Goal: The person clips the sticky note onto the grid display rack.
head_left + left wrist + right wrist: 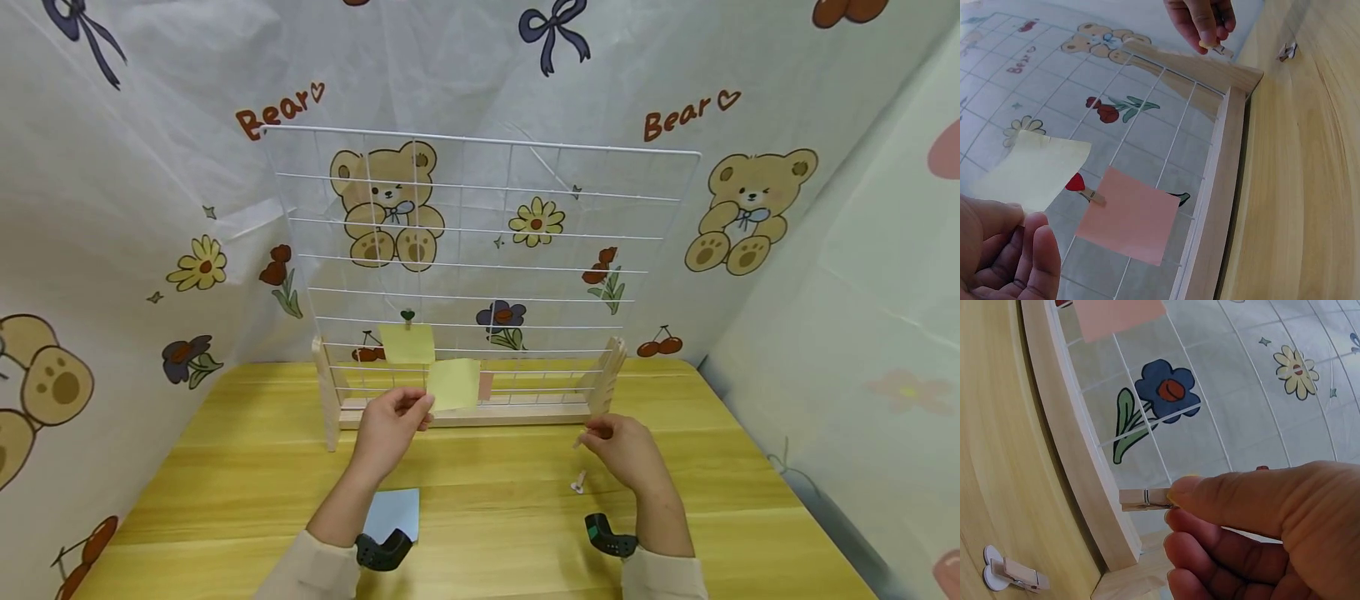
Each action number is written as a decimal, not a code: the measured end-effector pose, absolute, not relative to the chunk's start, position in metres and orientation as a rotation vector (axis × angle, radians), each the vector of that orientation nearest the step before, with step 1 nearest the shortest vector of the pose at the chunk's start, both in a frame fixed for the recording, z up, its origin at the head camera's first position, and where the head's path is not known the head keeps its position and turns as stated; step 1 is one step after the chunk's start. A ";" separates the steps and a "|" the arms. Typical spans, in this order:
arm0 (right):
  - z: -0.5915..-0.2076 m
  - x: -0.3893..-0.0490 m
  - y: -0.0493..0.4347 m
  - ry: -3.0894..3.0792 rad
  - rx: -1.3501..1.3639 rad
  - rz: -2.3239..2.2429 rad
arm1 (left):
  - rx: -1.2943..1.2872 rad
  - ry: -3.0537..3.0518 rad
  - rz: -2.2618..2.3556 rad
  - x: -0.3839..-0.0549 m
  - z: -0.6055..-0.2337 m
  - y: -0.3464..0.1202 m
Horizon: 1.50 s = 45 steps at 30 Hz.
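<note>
Between thumb and fingers, my left hand pinches the lower left corner of a yellow sticky note, held up before the wire grid. Over at the right, my right hand grips a small wooden clothespin by its end; its tip points away from the fingers. Behind the held note, a pink sticky note hangs on the grid from a clothespin with a red heart. Another yellow note hangs at the left under a clothespin with a green heart.
A second loose clothespin lies on the wooden table below my right hand. Blue sticky notes lie beside my left forearm. Wooden feet and a base bar hold the grid upright before a bear-printed cloth.
</note>
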State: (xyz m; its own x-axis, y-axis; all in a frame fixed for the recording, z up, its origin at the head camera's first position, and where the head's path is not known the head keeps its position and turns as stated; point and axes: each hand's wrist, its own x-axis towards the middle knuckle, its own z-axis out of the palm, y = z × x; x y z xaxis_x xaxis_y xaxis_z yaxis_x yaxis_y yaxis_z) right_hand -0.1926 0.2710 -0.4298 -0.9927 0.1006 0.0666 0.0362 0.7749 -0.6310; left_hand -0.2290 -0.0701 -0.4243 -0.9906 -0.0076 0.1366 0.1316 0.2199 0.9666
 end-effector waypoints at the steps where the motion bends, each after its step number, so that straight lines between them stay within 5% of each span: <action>1: -0.429 -0.193 0.270 -2.861 -0.110 1.025 | -0.115 -2.362 -1.904 -0.230 -0.423 -0.069; 45: -0.329 -0.214 0.185 -2.418 0.388 0.794 | -0.067 -2.269 -1.925 -0.261 -0.395 -0.037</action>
